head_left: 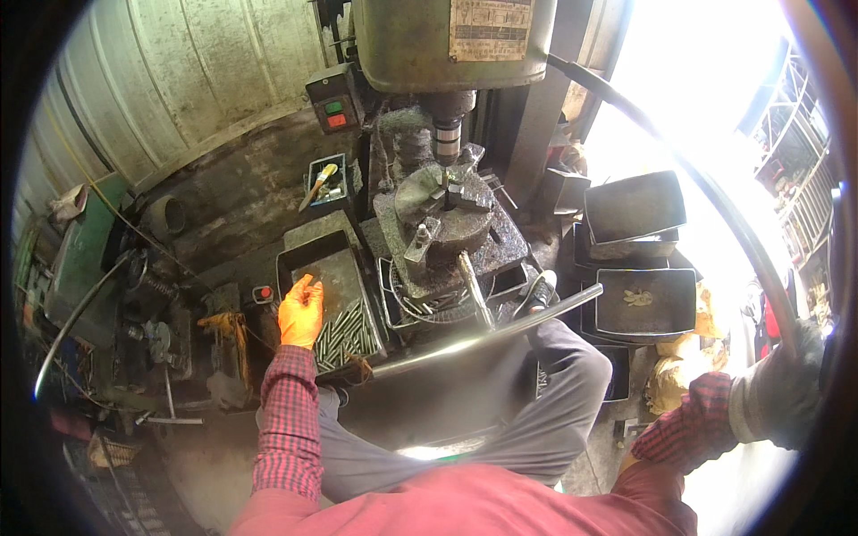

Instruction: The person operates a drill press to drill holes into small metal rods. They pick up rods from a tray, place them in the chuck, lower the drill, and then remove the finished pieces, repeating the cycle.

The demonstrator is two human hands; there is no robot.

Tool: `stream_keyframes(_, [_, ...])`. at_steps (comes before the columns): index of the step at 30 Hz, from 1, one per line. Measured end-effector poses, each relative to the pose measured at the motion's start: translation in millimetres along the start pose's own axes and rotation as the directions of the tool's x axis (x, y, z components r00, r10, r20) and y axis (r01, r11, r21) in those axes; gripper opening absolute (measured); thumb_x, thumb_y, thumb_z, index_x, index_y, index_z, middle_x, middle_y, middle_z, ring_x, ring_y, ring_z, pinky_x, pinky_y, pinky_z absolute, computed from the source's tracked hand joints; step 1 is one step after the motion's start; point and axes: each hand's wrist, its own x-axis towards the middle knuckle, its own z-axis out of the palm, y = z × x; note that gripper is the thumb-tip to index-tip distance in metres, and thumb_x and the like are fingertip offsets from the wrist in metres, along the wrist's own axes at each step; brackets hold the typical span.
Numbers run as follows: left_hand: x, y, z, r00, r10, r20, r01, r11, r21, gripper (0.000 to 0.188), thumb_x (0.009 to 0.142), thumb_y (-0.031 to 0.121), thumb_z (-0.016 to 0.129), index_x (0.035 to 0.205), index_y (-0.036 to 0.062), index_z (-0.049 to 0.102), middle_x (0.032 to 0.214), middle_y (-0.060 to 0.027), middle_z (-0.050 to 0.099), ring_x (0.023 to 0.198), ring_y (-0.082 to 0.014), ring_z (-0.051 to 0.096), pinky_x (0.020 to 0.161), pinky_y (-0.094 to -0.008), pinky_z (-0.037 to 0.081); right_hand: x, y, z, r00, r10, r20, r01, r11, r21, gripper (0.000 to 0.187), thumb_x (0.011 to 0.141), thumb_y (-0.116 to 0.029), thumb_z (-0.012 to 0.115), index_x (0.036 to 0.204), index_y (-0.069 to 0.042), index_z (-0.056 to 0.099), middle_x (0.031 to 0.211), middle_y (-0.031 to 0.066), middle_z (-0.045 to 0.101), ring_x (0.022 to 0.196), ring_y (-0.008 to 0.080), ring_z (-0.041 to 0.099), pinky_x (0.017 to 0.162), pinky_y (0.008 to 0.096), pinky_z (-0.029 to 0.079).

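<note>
- Left hand (302, 314) over tray (332, 271) of pins (344, 341), seemingly picking; cannot tell its fingers' grip.
- Right hand (776, 399) grasps lever (744, 223).
- Next probably needs one pin pinched.

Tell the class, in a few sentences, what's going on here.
A seated person is working at a drill press. The left hand, in an orange glove, is at a tray of loose metal pins; whether it holds one can't be made out. The right hand, in a grey glove, grips the end of a long curved lever. The chuck stands above a round fixture.
</note>
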Motion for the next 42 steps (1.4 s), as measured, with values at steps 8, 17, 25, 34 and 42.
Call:
stream_keyframes(8, [-10,36,8,0.987,0.129,0.097,-0.15,0.957,0.25,0.056,0.101,0.035,0.075,0.147,0.0039,0.064,0.112,-0.0131,0.077,0.106,-0.0298,0.073,0.094,-0.0424,0.056,-10,-16,-26,0.995,0.064,0.072,-0.077,0.979,0.189,0.023,0.093,-0.047,0.084,0.081,-0.029,0.076,0.067,-0.0121,0.069,0.054,0.0102,0.065,0.048,0.0286,0.048])
stream_keyframes(17, [-19,50,12,0.976,0.135,0.169,-0.189,0.91,0.369,0.06,0.1,0.034,0.074,0.15,0.0044,0.06,0.125,-0.0192,0.074,0.118,-0.0358,0.071,0.102,-0.0458,0.054,-29,-25,-49,0.919,0.188,0.348,-0.212,0.977,0.034,0.026,0.09,-0.038,0.089,0.076,-0.025,0.071,0.067,-0.0112,0.069,0.053,0.0113,0.064,0.048,0.0305,0.048])
stream_keyframes(25, [-20,51,17,0.971,0.123,0.206,-0.194,0.907,0.373,0.062,0.1,0.034,0.073,0.153,0.0039,0.057,0.13,-0.0212,0.073,0.122,-0.0373,0.069,0.104,-0.0473,0.053,-42,-26,-53,0.931,0.157,0.328,-0.178,0.984,0.033,0.032,0.094,-0.043,0.08,0.072,-0.024,0.067,0.064,-0.0094,0.066,0.052,0.0122,0.063,0.048,0.0316,0.048])
stream_keyframes(34, [-21,47,18,0.969,0.132,0.21,-0.207,0.898,0.388,0.063,0.1,0.034,0.072,0.152,0.0034,0.057,0.129,-0.021,0.074,0.122,-0.0383,0.069,0.105,-0.0476,0.053,-109,-9,-34,0.962,0.078,0.262,-0.035,0.985,-0.167,0.047,0.103,-0.065,0.062,0.084,-0.022,0.067,0.07,-0.0093,0.063,0.052,0.0131,0.059,0.044,0.0338,0.044])
stream_keyframes(42, [-24,49,14,0.966,0.159,0.206,-0.232,0.886,0.403,0.062,0.1,0.034,0.072,0.152,0.0045,0.058,0.128,-0.0209,0.074,0.121,-0.0388,0.069,0.104,-0.0478,0.053,-142,-10,-38,0.927,0.009,0.375,0.07,0.978,-0.198,0.054,0.106,-0.065,0.054,0.098,-0.013,0.061,0.073,-0.0032,0.057,0.053,0.0162,0.056,0.049,0.0351,0.047])
